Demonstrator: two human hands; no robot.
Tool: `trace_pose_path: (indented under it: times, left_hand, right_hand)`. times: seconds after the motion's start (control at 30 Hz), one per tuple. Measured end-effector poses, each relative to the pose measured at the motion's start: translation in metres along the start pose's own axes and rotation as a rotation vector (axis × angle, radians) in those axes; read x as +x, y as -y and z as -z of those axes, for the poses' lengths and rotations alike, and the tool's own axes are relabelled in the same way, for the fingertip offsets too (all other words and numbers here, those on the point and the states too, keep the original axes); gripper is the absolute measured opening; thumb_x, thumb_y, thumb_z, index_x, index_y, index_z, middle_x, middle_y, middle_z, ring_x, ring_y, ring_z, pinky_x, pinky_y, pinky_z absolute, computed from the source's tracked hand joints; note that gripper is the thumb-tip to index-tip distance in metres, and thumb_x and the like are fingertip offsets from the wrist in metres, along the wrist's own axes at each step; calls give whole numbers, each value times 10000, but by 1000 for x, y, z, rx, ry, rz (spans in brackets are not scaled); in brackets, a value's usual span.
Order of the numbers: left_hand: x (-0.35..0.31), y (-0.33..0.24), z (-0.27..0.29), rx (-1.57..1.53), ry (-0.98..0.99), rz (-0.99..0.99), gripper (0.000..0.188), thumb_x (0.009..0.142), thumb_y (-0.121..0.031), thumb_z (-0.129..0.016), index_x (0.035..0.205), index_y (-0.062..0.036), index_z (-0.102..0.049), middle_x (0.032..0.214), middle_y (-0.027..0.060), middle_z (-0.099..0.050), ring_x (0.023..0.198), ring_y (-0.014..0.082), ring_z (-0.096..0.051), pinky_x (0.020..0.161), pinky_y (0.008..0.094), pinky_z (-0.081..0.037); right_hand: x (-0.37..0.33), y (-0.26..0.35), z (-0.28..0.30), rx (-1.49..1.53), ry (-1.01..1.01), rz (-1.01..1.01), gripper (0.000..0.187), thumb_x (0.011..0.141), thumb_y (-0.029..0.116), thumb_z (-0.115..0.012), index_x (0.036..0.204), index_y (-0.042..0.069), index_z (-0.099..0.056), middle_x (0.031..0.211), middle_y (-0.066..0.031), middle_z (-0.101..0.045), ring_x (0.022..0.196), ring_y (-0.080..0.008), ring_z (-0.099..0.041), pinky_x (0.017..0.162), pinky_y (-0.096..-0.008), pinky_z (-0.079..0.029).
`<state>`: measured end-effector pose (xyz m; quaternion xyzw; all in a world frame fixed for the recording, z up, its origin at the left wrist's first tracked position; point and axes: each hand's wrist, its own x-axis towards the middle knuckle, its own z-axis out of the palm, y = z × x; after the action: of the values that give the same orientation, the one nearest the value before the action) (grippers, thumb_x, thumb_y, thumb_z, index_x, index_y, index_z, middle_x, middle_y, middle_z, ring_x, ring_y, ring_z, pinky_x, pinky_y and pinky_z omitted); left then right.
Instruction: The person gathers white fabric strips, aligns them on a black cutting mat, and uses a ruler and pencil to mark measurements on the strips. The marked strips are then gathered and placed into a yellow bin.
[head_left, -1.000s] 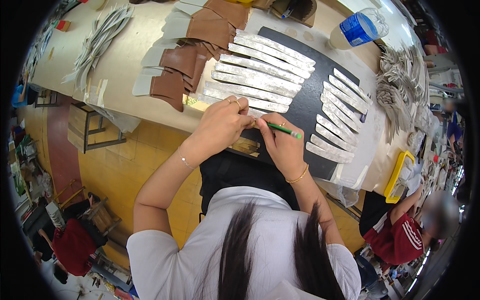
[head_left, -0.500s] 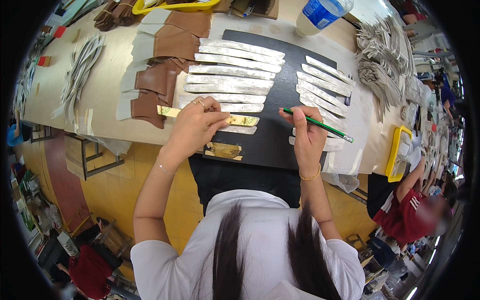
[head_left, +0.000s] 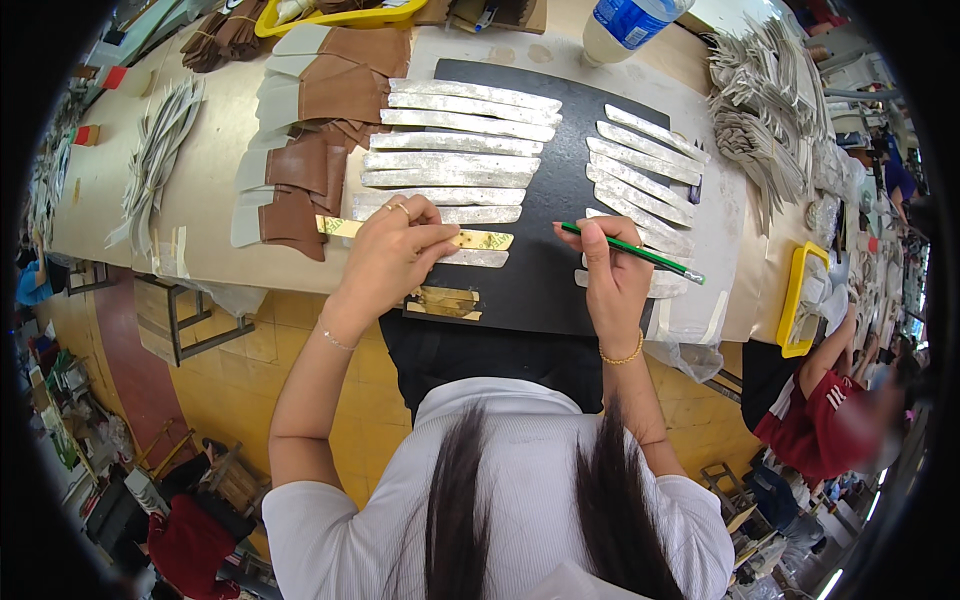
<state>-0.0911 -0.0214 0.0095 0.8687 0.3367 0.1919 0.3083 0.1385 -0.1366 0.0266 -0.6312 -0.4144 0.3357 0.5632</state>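
My left hand (head_left: 395, 252) pinches and presses a flat yellow strip with green print (head_left: 485, 240), which lies along the near end of a column of pale silvery strips (head_left: 450, 165). Part of the yellow strip is hidden under my fingers. In my right hand (head_left: 615, 270) is a green pencil (head_left: 640, 250), its eraser end out to the right and its other end toward the left. The pencil is held over the black board (head_left: 545, 285), apart from the yellow strip. A second column of pale strips (head_left: 645, 158) fans out beyond my right hand, partly hidden by it.
Brown leather pieces with grey backing (head_left: 300, 170) overlap left of the board. Bundled pale strips (head_left: 160, 150) lie at far left, with a larger heap (head_left: 765, 130) at right. A bottle (head_left: 630, 25) stands behind the board. A yellow tray (head_left: 797, 325) and a co-worker's arm (head_left: 825, 350) are at right.
The whole view has shifted slightly. Both hands keep nearly the same pose on the yellow strip and the pencil; nothing was picked up or let go.
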Motion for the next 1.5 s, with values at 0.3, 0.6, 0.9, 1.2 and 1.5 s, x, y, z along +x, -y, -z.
trace_pose_path:
  times: [0.3, 0.6, 0.9, 1.2, 1.5]
  left_hand:
    - [2, -2, 2, 33, 10, -15, 193, 767, -114, -785, 956, -79, -768, 840, 42, -601, 825, 223, -588, 722, 342, -491]
    - [4, -3, -1, 60, 4, -19, 152, 742, -87, -783, 893, -82, -765, 834, 41, -591, 799, 226, -592, 696, 356, -491]
    - [4, 0, -4, 74, -22, -46, 65, 755, -89, -764, 787, -60, -716, 811, 48, -563, 774, 255, -585, 688, 380, -481]
    - [4, 1, -4, 98, -4, -46, 82, 759, -103, -766, 802, -53, -717, 825, 51, -570, 787, 257, -590, 699, 386, -484]
    - [9, 1, 15, -36, -17, 85, 174, 786, -118, -773, 950, -60, -765, 878, 72, -614, 815, 247, -608, 737, 352, -491]
  right_hand:
    - [-5, -6, -16, -51, 65, -46, 204, 996, 191, -622, 967, -11, -643, 883, -81, -695, 784, -131, -657, 722, -254, -506]
    - [8, -5, -57, -274, 272, 130, 172, 962, 193, -646, 915, 29, -656, 798, -96, -665, 646, -239, -641, 594, -311, -496]
    - [15, -6, -68, -521, 274, 298, 156, 947, 228, -654, 865, 96, -643, 723, -57, -670, 589, -262, -653, 513, -346, -494]
    - [18, -3, -68, -517, 310, 282, 166, 948, 222, -654, 848, 90, -663, 755, -55, -678, 596, -266, -654, 522, -336, -496]
    - [24, 6, -32, -33, 37, 102, 188, 1014, 157, -591, 987, -27, -616, 885, -111, -711, 824, -139, -695, 727, -251, -531]
